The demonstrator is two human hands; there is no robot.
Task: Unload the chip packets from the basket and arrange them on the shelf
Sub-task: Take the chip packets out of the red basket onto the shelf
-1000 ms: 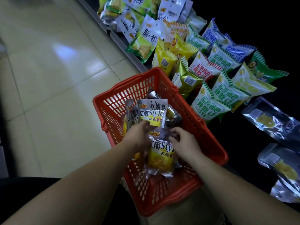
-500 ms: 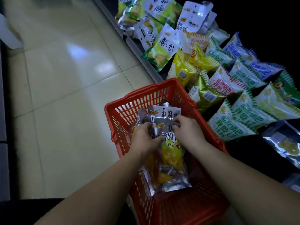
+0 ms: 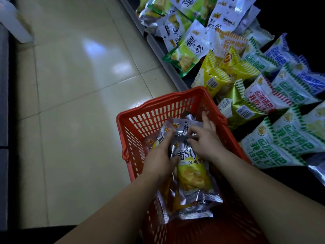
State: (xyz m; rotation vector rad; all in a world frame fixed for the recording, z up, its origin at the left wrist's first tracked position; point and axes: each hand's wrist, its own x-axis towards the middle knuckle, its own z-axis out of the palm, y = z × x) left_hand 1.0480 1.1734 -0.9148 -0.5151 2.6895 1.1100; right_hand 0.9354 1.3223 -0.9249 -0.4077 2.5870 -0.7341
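A red plastic basket (image 3: 158,110) stands on the floor in front of me, close to the low shelf (image 3: 163,51) on the right. Inside it lie several silver chip packets (image 3: 191,180) with yellow chips pictured on them. My left hand (image 3: 160,155) is closed around the left side of a stack of these packets, near their tops. My right hand (image 3: 205,138) rests on the packets' upper right, fingers pinching the top edges. Lower ends of the packets hang over the basket's middle.
The shelf holds a heap of other packets: white and green ones (image 3: 188,48) at the back, yellow ones (image 3: 216,74) in the middle, green-striped ones (image 3: 276,148) at the right. Pale tiled floor (image 3: 79,103) spreads to the left. A dark unit (image 3: 3,103) lines the left edge.
Both hands have gathered the silver packets into a stack and shifted toward the basket's far end. My view has moved closer to the basket and shelf.
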